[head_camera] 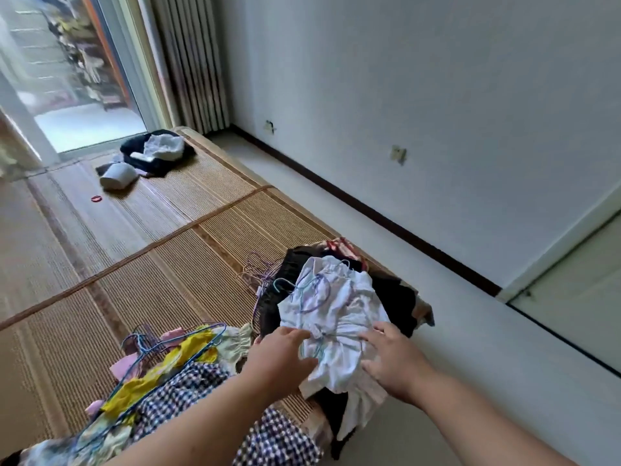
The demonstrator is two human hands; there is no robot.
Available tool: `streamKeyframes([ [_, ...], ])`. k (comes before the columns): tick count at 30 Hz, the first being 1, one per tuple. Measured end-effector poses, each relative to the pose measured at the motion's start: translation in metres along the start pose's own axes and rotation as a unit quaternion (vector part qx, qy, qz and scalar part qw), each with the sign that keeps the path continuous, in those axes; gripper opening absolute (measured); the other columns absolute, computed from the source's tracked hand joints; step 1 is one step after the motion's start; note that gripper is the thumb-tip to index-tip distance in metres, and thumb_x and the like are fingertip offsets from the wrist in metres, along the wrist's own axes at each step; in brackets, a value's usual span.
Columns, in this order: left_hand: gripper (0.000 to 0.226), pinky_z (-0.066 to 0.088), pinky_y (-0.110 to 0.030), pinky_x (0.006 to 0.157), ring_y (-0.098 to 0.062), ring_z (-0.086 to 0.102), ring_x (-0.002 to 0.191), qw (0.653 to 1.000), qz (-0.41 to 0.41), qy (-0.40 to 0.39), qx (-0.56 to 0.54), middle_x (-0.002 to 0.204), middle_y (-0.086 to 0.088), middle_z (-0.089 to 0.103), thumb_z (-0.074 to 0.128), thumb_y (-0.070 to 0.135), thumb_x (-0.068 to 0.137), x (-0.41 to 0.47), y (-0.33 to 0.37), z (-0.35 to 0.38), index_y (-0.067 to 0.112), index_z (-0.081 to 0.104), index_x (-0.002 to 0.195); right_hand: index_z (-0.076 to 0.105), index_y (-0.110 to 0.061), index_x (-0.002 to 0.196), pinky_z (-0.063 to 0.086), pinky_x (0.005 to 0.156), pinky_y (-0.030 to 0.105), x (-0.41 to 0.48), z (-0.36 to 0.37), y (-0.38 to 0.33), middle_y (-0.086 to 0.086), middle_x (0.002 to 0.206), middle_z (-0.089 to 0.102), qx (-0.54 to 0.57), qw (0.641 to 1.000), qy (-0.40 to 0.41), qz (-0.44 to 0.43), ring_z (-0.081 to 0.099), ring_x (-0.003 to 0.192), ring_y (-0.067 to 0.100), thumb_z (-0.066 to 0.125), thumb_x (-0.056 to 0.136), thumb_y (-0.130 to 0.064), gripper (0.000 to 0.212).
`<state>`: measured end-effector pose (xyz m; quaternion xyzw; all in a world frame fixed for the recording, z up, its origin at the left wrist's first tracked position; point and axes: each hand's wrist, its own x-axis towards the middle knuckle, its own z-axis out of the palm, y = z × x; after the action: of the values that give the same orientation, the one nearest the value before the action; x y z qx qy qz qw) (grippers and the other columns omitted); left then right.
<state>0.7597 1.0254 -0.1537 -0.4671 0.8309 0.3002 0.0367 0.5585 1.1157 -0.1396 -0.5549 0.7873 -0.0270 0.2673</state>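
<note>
White garment point(336, 307) under both hands point(285, 356) point(393, 363)

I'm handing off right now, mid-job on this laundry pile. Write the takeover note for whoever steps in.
Left hand: on the near-left edge of the white garment; grip unclear.
Right hand: fingers spread flat on its near-right side.
The garment lies crumpled on dark clothes at the bed's edge, with a blue hanger tangled in it.
Done, likely: bare hangers lie on the mat.
Left: free that hanger, then the colourful pile, which is also on hangers.
</note>
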Motion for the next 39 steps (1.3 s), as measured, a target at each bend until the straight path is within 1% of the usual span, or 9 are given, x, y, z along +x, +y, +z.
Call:
streamKeyframes([
  [8,0.053,0.044,-0.035,0.1,-0.014,0.047,0.123,0.996,-0.082,0.014,-0.017,0.14,0.007,0.044,0.052,0.05,0.087,0.107,-0.013,-0.007,0.036,0.041,0.137,0.042,-0.033,0.138,0.03,0.109,0.03,0.148,-0.027,0.021,-0.001,0.153,0.021,-0.003,0.996,-0.064,-0.062,0.03,0.137,0.018,0.052,0.088,-0.036,0.052],
  [12,0.052,0.047,-0.034,0.091,-0.012,0.05,0.118,0.986,-0.159,0.039,-0.029,0.136,0.011,0.047,0.051,0.055,0.086,0.141,-0.017,0.004,0.041,0.04,0.135,0.042,-0.034,0.137,0.032,0.108,0.03,0.219,-0.032,0.038,-0.001,0.152,0.023,-0.054,0.985,-0.109,-0.124,0.032,0.136,0.018,0.054,0.087,-0.037,0.051],
  [17,0.053,0.04,-0.046,0.101,-0.017,0.046,0.123,0.963,-0.263,0.044,-0.041,0.136,0.007,0.047,0.05,0.054,0.085,0.176,-0.01,0.04,0.038,0.041,0.135,0.038,-0.033,0.14,0.029,0.109,0.029,0.306,-0.033,0.061,0.002,0.15,0.027,-0.151,0.946,-0.195,-0.212,0.03,0.137,0.019,0.054,0.089,-0.037,0.053],
  [21,0.052,0.04,-0.043,0.101,-0.022,0.046,0.124,0.933,-0.347,0.031,-0.093,0.137,0.004,0.046,0.049,0.05,0.085,0.203,-0.006,0.079,0.036,0.042,0.135,0.034,-0.03,0.143,0.029,0.108,0.026,0.357,-0.017,0.08,0.0,0.149,0.029,-0.192,0.915,-0.237,-0.262,0.031,0.136,0.017,0.054,0.09,-0.037,0.057],
  [26,0.049,0.037,-0.043,0.101,-0.022,0.041,0.128,0.911,-0.394,-0.003,-0.122,0.138,0.003,0.044,0.047,0.045,0.085,0.239,-0.013,0.125,0.036,0.04,0.133,0.029,-0.028,0.145,0.03,0.103,0.023,0.412,0.028,0.089,-0.004,0.147,0.034,-0.203,0.9,-0.224,-0.313,0.036,0.133,0.015,0.05,0.091,-0.03,0.058],
  [30,0.061,0.034,-0.044,0.106,-0.023,0.034,0.133,0.901,-0.409,-0.023,-0.145,0.144,0.002,0.038,0.049,0.044,0.085,0.269,-0.026,0.153,0.036,0.029,0.142,0.024,-0.028,0.148,0.029,0.111,0.032,0.454,0.065,0.097,-0.002,0.155,0.023,-0.206,0.912,-0.187,-0.3,0.025,0.14,0.017,0.039,0.093,-0.017,0.058],
  [34,0.071,0.034,-0.045,0.106,-0.025,0.033,0.135,0.883,-0.446,0.001,-0.144,0.148,0.002,0.033,0.048,0.047,0.086,0.291,-0.038,0.174,0.032,0.016,0.147,0.022,-0.041,0.144,0.032,0.107,0.043,0.478,0.081,0.106,-0.003,0.144,0.034,-0.252,0.914,-0.171,-0.269,0.029,0.135,0.02,0.047,0.084,-0.032,0.066],
  [37,0.073,0.032,-0.046,0.108,-0.027,0.031,0.136,0.877,-0.455,0.005,-0.156,0.15,-0.003,0.029,0.047,0.049,0.088,0.298,-0.043,0.181,0.028,0.012,0.149,0.037,-0.049,0.133,0.035,0.101,0.043,0.481,0.079,0.109,-0.003,0.127,0.05,-0.27,0.916,-0.157,-0.251,0.043,0.122,0.024,0.047,0.079,-0.028,0.058],
  [39,0.071,0.033,-0.047,0.108,-0.03,0.034,0.134,0.872,-0.457,0.002,-0.174,0.149,-0.007,0.031,0.046,0.046,0.091,0.298,-0.045,0.181,0.028,0.011,0.15,0.057,-0.04,0.113,0.04,0.092,0.037,0.476,0.074,0.111,-0.003,0.114,0.061,-0.277,0.913,-0.136,-0.265,0.05,0.112,0.025,0.049,0.077,-0.025,0.04],
])
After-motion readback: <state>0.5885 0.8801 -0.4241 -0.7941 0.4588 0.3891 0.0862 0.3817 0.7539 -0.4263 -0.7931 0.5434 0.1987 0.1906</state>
